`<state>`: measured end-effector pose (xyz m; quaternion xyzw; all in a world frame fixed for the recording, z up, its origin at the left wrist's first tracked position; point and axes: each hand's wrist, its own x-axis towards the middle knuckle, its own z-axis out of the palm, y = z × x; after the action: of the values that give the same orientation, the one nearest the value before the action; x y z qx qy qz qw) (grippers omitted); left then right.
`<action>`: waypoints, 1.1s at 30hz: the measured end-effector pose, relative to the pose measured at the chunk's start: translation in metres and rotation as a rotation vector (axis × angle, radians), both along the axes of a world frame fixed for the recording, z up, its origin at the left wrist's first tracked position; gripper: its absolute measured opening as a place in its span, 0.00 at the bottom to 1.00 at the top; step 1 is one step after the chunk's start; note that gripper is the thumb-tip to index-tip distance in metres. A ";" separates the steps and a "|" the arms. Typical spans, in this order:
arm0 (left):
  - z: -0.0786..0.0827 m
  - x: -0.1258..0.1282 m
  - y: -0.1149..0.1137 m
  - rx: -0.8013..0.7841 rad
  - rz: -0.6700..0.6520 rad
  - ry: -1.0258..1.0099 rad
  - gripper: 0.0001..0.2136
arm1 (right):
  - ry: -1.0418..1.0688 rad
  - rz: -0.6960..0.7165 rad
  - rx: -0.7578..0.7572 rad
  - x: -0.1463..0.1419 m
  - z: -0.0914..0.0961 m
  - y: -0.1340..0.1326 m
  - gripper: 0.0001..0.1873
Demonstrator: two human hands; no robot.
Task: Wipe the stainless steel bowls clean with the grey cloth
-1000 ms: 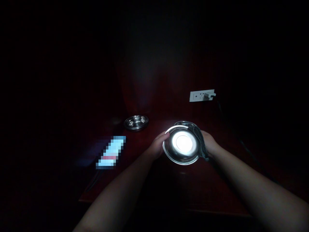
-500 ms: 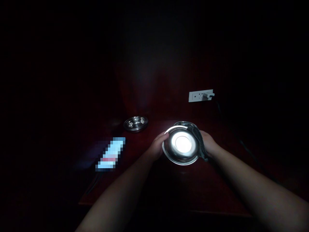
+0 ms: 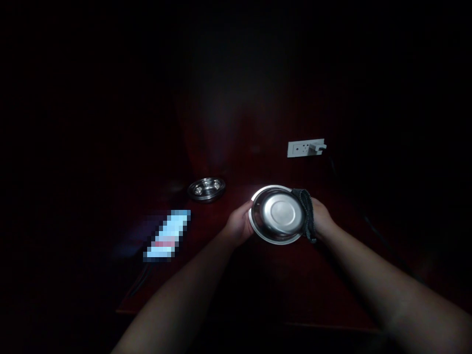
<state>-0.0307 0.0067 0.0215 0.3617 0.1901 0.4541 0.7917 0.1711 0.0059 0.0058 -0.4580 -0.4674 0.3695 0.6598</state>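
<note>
The left hand [image 3: 239, 225] was curled round the left edge of a steel bowl [image 3: 282, 214], held above the counter [image 3: 265, 290] with its underside toward the viewer, while the right hand [image 3: 321, 219] was partly closed on a dark cloth [image 3: 308, 216] folded over the opposite rim, its fingertips hidden. Good handling called for a steady left grip and even, light pressure through the cloth, lest the smooth metal slip.

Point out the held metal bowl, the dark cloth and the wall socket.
Held metal bowl [image 3: 280, 214], head view: its round centre.
Dark cloth [image 3: 309, 216], head view: its bunched middle.
Wall socket [image 3: 305, 148], head view: middle of its plate.
</note>
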 end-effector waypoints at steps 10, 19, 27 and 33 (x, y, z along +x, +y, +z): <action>-0.003 0.003 -0.005 0.027 0.152 0.052 0.06 | -0.041 0.013 -0.025 0.006 0.000 0.005 0.15; -0.002 0.008 -0.009 0.073 0.231 0.111 0.09 | 0.020 -0.287 0.053 0.016 0.000 0.011 0.20; 0.000 0.017 -0.021 0.069 0.163 0.138 0.13 | -0.134 -0.086 0.061 -0.008 0.007 -0.006 0.25; -0.003 0.018 -0.024 0.117 0.078 0.113 0.14 | -0.337 0.049 0.196 -0.021 0.007 -0.015 0.23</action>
<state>-0.0131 -0.0174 0.0188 0.4249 0.2217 0.4737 0.7389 0.1497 -0.0091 0.0126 -0.4352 -0.6162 0.2561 0.6044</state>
